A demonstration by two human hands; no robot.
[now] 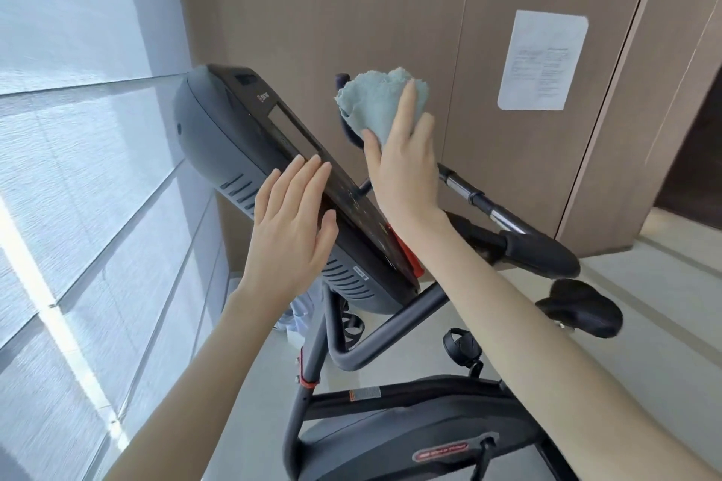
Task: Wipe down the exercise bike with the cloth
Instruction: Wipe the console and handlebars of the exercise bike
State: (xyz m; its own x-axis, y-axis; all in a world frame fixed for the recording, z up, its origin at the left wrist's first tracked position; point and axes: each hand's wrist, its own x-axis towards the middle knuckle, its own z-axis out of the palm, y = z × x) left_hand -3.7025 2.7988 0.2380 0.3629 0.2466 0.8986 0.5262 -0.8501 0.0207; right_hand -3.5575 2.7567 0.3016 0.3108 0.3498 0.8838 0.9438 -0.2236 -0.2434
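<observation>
Console (218,137) is the landmark. Its long axis runs from upper left to lower right in view, dark screen face turned to the right.

Cloth (375,98): pale blue, bunched, just right of the console's upper half, draped on a dark curved bar (345,121) that rises beside the face. Cloth is apart from the face.

Right hand (406,172): grips the cloth, thumb under and fingers over, wrist crossing the console's lower face. It is the nearer hand to the face.

Left hand (291,230): flat, fingers straight and together, resting against the console's left edge, fingertips reaching the face. It holds nothing and looks like a brace.

Judgement: to wipe the face, the cloth must come leftward across a short gap, then stroke along the long axis.
</observation>
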